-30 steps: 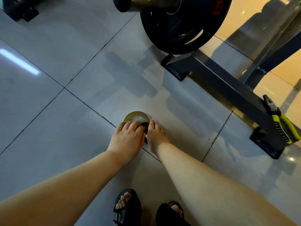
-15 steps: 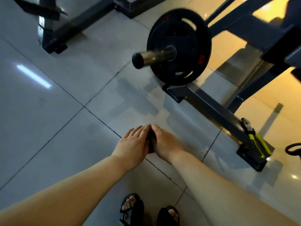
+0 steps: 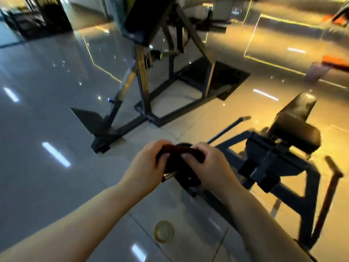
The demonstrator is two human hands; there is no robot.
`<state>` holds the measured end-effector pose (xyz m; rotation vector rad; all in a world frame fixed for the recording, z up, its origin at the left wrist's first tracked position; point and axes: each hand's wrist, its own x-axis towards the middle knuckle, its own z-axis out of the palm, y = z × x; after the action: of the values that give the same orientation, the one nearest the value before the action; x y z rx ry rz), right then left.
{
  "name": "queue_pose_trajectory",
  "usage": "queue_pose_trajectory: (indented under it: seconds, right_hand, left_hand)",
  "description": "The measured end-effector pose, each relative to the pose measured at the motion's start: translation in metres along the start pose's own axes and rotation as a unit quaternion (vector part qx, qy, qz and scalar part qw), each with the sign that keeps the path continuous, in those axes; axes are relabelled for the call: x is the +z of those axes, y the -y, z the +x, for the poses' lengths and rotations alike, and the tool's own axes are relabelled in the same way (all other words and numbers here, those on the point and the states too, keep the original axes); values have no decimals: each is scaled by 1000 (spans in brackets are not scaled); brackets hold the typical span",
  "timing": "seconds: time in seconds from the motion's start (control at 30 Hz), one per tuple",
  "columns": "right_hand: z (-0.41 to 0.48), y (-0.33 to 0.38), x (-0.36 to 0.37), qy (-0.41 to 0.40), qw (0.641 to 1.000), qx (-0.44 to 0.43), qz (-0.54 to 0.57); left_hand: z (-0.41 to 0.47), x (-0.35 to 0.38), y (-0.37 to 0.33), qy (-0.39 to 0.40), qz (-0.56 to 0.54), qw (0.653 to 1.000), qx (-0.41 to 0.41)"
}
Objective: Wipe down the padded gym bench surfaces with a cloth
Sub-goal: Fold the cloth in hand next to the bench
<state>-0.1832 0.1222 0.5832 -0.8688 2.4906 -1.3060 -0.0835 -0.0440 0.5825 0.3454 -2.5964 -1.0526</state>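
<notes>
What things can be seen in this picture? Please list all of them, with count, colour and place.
cloth: one, dark, held between both hands
round dish: one, yellowish, on the floor below the hands
seat pad: one, black, on the bench frame at right
back pad: one, black, tilted, behind the seat pad
machine frame: one, dark metal, centre, farther off
floor: one, glossy grey tiles, under everything
left hand: one, grips the cloth's left end
right hand: one, grips the cloth's right end
</notes>
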Motion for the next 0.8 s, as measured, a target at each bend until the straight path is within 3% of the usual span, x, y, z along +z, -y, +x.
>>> queue_pose_trajectory:
  seconds: [0.1,0.23,0.37,0.5,0.57,0.63,0.8]
  right_hand:
    - [10,85,-62,-33,997,-54,47]
    - [9,201,-129,-24,992,-90,82]
    - [12,281,-150,-49,977,-59,200]
    - [22,339,-129,49,893,33,447]
    - [27,364,-110,110,842,65,524]
    - [34,387,-84,129,815,76,560]
    - [63,439,-17,-31,877,77,473]
  left_hand:
    - [14,-72,-75,-22,-37,999,8]
    - [16,-166,-153,-83,-181,980,13]
    - [22,-235,-183,-147,-265,952,35]
    - [27,-294,-181,-208,-320,924,31]
    - [28,-322,-166,-214,-323,921,33]
    - [28,-349,-147,-209,-325,921,39]
    - [26,-418,-93,-141,-379,912,63]
